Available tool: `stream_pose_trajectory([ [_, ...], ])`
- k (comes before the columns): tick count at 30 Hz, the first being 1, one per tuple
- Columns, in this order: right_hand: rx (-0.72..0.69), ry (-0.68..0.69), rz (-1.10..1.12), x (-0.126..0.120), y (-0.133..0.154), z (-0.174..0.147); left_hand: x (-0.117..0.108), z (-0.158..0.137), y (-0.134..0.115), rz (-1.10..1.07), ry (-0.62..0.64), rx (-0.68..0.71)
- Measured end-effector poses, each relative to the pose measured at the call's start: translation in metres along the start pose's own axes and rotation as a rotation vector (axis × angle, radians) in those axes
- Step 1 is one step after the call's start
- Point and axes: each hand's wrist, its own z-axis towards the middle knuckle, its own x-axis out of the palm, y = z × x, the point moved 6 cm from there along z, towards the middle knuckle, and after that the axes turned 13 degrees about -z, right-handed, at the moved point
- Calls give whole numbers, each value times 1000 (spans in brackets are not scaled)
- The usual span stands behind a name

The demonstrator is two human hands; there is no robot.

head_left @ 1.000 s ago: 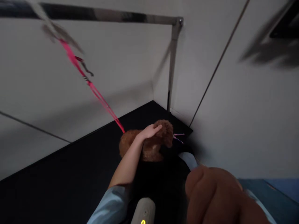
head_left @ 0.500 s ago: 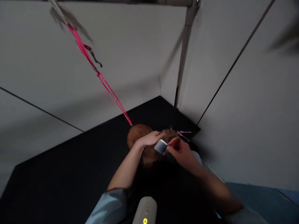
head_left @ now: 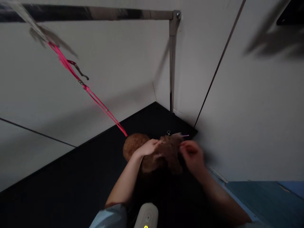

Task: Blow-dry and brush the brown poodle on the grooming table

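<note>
A small dog with curly brown fur (head_left: 136, 146) is on the black table (head_left: 78, 177), partly covered by my arms. My left hand (head_left: 149, 147) lies across its back, the fingers curled into the fur. At the dog's rear, on the right, my right hand (head_left: 193, 155) is closed and blurred by motion. Its fingers pinch a slicker brush (head_left: 177, 135), of which only a pale, smeared part shows beyond the fur. A pink leash (head_left: 99, 103) runs from the dog's neck up to the left.
A metal rail (head_left: 118, 14) and its post (head_left: 173, 69) frame the table's far side against grey wall panels. Near the far right corner lie scissors (head_left: 168, 132), partly hidden. A white device (head_left: 147, 215) with a yellow light sits at the bottom.
My right hand has moved right with the brush, which has swung from beside my left hand to beyond the dog's rear. My left fingers are more curled. The view has shifted.
</note>
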Motion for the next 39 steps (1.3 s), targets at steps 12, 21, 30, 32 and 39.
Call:
stream_pose_trajectory([
  [12,-135,46,100,36,0,-36,-6,26,16,-113,82,-130],
  [21,122,-223,-12,-20,-25,-3,-10,27,17,2,90,-87],
  [30,193,22,46,-3,-7,19,-7,-20,-4,53,204,-6],
  [32,106,199,63,5,5,19,-8,-32,-8,68,207,-9],
  [39,106,214,72,15,21,23,-7,-69,-18,117,184,18],
])
